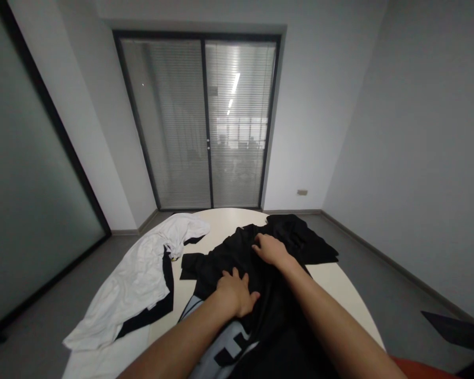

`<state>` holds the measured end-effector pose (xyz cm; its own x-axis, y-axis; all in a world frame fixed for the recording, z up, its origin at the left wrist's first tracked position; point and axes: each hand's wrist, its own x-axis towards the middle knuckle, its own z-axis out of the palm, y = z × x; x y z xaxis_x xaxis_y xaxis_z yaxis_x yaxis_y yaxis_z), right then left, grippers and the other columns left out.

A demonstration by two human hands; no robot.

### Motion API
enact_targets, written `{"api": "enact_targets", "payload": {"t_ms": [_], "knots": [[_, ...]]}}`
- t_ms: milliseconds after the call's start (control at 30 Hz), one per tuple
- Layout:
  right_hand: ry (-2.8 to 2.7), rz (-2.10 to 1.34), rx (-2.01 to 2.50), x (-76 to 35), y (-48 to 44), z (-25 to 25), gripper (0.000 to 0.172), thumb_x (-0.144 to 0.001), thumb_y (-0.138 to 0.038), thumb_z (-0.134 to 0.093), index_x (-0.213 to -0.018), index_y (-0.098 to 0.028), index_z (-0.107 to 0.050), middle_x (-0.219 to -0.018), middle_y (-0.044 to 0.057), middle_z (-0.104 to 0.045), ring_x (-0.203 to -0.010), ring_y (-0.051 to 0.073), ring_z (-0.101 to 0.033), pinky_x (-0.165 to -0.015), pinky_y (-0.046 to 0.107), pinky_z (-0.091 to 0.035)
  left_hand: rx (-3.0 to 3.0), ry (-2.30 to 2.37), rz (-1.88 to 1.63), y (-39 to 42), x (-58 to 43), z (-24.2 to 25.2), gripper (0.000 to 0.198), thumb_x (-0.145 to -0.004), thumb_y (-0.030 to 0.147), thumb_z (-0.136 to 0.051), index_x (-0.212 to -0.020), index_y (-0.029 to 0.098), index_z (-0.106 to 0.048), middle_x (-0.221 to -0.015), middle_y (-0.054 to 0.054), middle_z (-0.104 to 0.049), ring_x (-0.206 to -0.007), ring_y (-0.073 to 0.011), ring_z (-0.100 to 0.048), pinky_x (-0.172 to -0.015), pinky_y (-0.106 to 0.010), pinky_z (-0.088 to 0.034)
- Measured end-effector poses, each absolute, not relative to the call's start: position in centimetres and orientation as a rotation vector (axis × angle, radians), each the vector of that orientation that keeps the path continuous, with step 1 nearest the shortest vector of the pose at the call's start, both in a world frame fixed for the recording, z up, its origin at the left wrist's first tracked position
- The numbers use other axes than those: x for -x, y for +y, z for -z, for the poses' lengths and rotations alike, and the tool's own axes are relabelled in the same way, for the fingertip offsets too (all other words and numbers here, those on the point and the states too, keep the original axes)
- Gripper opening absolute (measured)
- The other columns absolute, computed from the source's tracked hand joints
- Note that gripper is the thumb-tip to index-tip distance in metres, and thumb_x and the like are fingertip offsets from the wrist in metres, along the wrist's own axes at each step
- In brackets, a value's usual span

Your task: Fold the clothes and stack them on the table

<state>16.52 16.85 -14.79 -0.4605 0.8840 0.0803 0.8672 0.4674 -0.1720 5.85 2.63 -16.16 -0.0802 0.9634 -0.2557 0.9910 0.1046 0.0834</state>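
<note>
Our fingers (235, 275) rest on the black shirt (233, 247), mid-desk (229, 216).
Our left hand (237, 299) lies with fingers spread wide on the cloth; our right hand (272, 248) sits farther up, fingers bent, and we cannot tell whether they pinch it. A grey print (231, 337) shows just below our left hand. Beyond our right lies a dark heap (304, 239); along the left edge, a white garment (134, 273) covers part of a black one (161, 305). Glass doors (174, 131) stand past the desk.
</note>
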Motion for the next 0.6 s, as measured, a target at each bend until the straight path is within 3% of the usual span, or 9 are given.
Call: {"api": "enact_targets", "payload": {"t_ms": [67, 133, 233, 333, 467, 533, 600], "knots": [[-2.534, -0.172, 1.469, -14.9, 16.6, 16.3, 0.041, -0.095, -0.042, -0.052, -0.131, -0.023, -0.057, -0.124, 0.014, -0.064, -0.111, 0.029, -0.063, -0.087, 0.037, -0.049, -1.988, 2.164, 0.064, 3.3, -3.8, 15.1, 0.050, -0.095, 0.049, -0.044, -0.129, 0.020, -0.064, -0.131, -0.018, -0.063, -0.116, -0.0380, -0.062, -0.095, -0.048, -0.050], [-2.504, -0.194, 1.465, -14.1, 16.4, 17.8, 0.047, -0.097, -0.046, -0.047, -0.138, -0.024, -0.052, -0.126, 0.014, -0.062, -0.113, 0.029, -0.060, -0.089, 0.038, -0.047, -1.963, 2.285, -0.014, 4.2, -1.2, 14.5, 0.043, -0.099, 0.034, -0.035, -0.130, 0.018, -0.060, -0.128, -0.018, -0.063, -0.114, -0.0330, -0.064, -0.094, -0.044, -0.050], [-2.489, -0.178, 1.428, -14.2, 16.6, 19.8, 0.050, -0.097, -0.047, -0.047, -0.142, -0.025, -0.050, -0.129, 0.013, -0.060, -0.118, 0.029, -0.054, -0.092, 0.038, -0.046, -1.842, 2.484, -0.070, 5.7, 3.1, 14.7, 0.044, -0.098, 0.021, -0.032, -0.136, 0.013, -0.052, -0.133, -0.023, -0.058, -0.116, -0.0335, -0.063, -0.093, -0.045, -0.049], [-2.454, -0.154, 1.315, -15.1, 17.1, 21.4, 0.046, -0.097, -0.043, -0.047, -0.138, -0.025, -0.056, -0.128, 0.011, -0.059, -0.118, 0.027, -0.052, -0.096, 0.035, -0.045, -1.726, 2.521, -0.019, 6.5, 6.7, 15.7, 0.037, -0.092, 0.033, -0.053, -0.121, 0.012, -0.063, -0.120, -0.022, -0.067, -0.112, -0.0360, -0.064, -0.088, -0.043, -0.050], [-2.398, -0.233, 1.248, -15.9, 17.6, 22.2, 0.043, -0.096, -0.039, -0.047, -0.135, -0.023, -0.058, -0.125, 0.010, -0.061, -0.115, 0.026, -0.053, -0.097, 0.034, -0.046, -1.712, 2.437, -0.005, 6.8, 9.5, 16.2, 0.035, -0.075, 0.048, -0.074, -0.096, 0.021, -0.073, -0.099, -0.010, -0.075, -0.094, -0.0278, -0.071, -0.077, -0.031, -0.052], [-2.390, -0.257, 1.235, -15.9, 17.6, 22.2, 0.044, -0.095, -0.036, -0.048, -0.137, -0.023, -0.056, -0.125, 0.009, -0.061, -0.115, 0.026, -0.052, -0.097, 0.035, -0.046, -1.733, 2.452, -0.038, 6.8, 10.0, 15.5, 0.026, -0.074, 0.046, -0.075, -0.086, 0.023, -0.074, -0.087, -0.006, -0.075, -0.087, -0.0255, -0.070, -0.074, -0.030, -0.052], [-2.381, -0.278, 1.211, -15.8, 17.5, 22.0, 0.048, -0.095, -0.035, -0.048, -0.142, -0.024, -0.050, -0.126, 0.009, -0.060, -0.116, 0.025, -0.052, -0.097, 0.035, -0.046, -1.764, 2.558, -0.122, 6.7, 9.9, 14.5, 0.023, -0.084, 0.042, -0.066, -0.092, 0.022, -0.074, -0.093, -0.008, -0.074, -0.098, -0.0288, -0.067, -0.084, -0.035, -0.050]]}}
